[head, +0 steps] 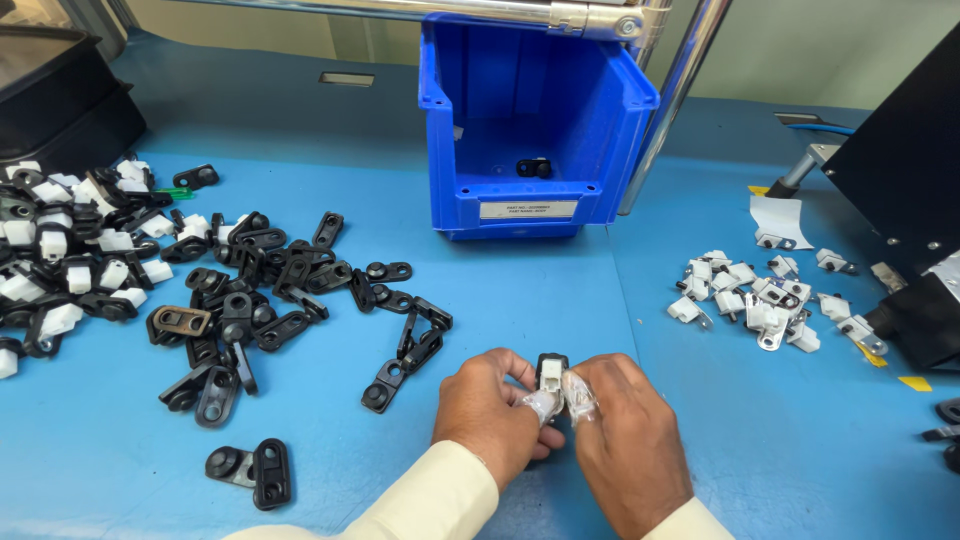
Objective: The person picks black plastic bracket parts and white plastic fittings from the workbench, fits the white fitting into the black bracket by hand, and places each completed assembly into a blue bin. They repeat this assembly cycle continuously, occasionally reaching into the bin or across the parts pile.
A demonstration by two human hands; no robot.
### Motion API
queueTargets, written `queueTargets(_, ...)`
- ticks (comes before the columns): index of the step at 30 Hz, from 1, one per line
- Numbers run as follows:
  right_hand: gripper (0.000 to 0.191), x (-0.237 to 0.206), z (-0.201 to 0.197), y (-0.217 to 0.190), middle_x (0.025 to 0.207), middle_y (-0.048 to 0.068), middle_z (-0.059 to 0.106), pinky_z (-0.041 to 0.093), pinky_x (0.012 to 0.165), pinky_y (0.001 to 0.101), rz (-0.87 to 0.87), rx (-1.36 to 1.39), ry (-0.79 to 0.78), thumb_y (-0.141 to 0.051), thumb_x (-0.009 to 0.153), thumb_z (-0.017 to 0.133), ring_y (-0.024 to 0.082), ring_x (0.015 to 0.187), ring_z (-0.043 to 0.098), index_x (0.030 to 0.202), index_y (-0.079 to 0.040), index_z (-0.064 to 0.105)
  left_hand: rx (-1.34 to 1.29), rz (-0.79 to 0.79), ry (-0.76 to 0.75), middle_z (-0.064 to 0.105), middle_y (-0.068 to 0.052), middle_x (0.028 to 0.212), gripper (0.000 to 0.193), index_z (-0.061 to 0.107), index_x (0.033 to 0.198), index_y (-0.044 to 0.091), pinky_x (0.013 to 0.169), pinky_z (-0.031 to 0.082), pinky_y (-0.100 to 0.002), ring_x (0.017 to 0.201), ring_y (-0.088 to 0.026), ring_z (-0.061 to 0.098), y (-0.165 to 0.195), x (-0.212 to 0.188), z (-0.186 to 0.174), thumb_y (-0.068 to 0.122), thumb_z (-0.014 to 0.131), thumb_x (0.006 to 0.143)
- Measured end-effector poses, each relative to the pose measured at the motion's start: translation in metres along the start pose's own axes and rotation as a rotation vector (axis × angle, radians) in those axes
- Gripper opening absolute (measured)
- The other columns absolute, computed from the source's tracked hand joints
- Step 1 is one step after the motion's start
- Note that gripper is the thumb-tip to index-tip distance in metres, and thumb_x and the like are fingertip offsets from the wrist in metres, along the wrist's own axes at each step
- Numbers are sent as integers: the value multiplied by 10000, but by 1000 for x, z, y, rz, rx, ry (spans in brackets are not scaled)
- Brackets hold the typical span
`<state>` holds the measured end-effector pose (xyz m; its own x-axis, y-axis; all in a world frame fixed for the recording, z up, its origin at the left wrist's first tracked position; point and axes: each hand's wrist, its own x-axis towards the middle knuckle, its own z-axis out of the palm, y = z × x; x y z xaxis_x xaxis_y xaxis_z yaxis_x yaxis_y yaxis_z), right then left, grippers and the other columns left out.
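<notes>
A blue table [560, 300] carried everything. On its left lay a spread of black plastic brackets [270, 290], with assembled black-and-white pieces [70, 260] heaped at the far left edge. A blue bin [535, 120] stood at the far middle. To the right lay a cluster of small white clips [760, 295], and just beyond them a black machine [915, 200].

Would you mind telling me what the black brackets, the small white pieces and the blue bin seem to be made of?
Black brackets: likely moulded plastic, semi-gloss, with soft highlights on rounded edges. White pieces: seemingly matte white plastic; some carry a silvery tab, possibly metal. Blue bin: rigid plastic, smooth with a slight sheen and moulded ribs.
</notes>
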<state>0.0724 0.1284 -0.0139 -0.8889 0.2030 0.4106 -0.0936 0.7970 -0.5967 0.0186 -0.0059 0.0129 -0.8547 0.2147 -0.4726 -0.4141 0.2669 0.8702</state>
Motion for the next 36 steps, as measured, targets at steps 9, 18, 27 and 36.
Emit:
queueTargets(9, 183, 6, -3, 16, 839, 134, 754, 576, 620, 317, 849, 821, -253, -182, 943, 655, 186, 705, 687, 988, -26, 740, -283, -144, -27, 754, -156, 924, 115, 611, 1057, -11, 558, 645, -289, 663, -194, 768, 7, -3, -3, -4, 599, 943)
queueTargets(18, 179, 11, 4, 15, 853, 114, 747, 578, 707, 284, 1117, 931, -198, -94, 923, 631, 164, 733, 675, 1026, 15, 729, -84, -49, 40, 772, -137, 841, 230, 641, 1038, 1, 533, 635, -285, 629, -176, 774, 11, -5, 1, -126, 530, 883)
queueTargets(27, 194, 4, -2, 12, 833, 90, 730, 519, 614, 275, 1088, 965, -246, -211, 962, 668, 142, 707, 654, 1034, -35, 711, -15, -35, -44, 758, -113, 823, 118, 640, 1013, 20, 511, 612, -276, 609, -153, 741, 4, 0, -1, 1, 673, 902)
queueTargets(36, 133, 9, 7, 29, 823, 88, 717, 536, 639, 253, 1109, 948, -169, -79, 938, 652, 130, 704, 625, 1010, -4, 735, -105, -10, -38, 747, -125, 810, 142, 619, 1014, 0, 511, 625, -295, 622, -175, 761, 5, 0, 0, -78, 605, 897)
